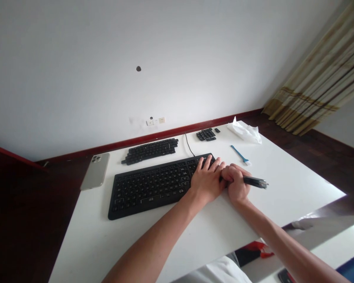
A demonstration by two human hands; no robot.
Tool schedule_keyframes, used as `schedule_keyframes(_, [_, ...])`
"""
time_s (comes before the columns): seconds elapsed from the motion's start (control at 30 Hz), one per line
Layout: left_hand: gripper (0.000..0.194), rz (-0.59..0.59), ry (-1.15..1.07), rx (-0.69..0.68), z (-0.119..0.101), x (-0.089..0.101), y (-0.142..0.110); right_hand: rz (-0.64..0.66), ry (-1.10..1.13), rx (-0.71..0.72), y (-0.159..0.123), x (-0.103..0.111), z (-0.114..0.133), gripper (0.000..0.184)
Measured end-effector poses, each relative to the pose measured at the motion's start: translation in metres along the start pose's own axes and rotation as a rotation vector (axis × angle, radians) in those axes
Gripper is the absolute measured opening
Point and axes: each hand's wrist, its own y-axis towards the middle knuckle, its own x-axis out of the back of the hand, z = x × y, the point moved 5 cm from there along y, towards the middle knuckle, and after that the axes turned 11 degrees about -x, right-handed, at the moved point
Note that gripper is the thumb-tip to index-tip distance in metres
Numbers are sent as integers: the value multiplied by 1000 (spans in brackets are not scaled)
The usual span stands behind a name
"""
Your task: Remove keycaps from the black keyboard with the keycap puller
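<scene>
A black keyboard (153, 184) lies across the white table with most of its keycaps off, leaving rows of bare key sockets. Spread over its right end is my left hand (208, 179), fingers stretched out and palm down. My right hand (237, 182) is closed around a slim dark tool (255, 181) with a metallic end pointing right. The tool's other end, by the keyboard's right edge, is hidden by my hands, so its kind is unclear. Behind the keyboard, loose black keycaps (152, 150) are laid out in rows. A smaller group of keycaps (205, 135) sits farther right.
A phone (96, 171) lies face down at the table's left edge. To the right are a blue-handled brush (238, 154) and a crumpled white plastic bag (244, 131). A cable (189, 144) runs from the keyboard to the back edge of the white table (292, 181).
</scene>
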Motion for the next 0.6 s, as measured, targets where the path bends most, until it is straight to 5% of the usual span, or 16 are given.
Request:
schedule_keyframes(0.23, [50,-24,6,-3,1,2,0,-1,-135,69,-7,-2,7,49])
schedule_keyframes(0.43, [60,-40,-65,17,1,4,-1,-221,-164,261,-2,18,31,46])
schedule_keyframes(0.6, [63,-109,-164,27,4,12,-2,-296,-425,94,7,47,31,39])
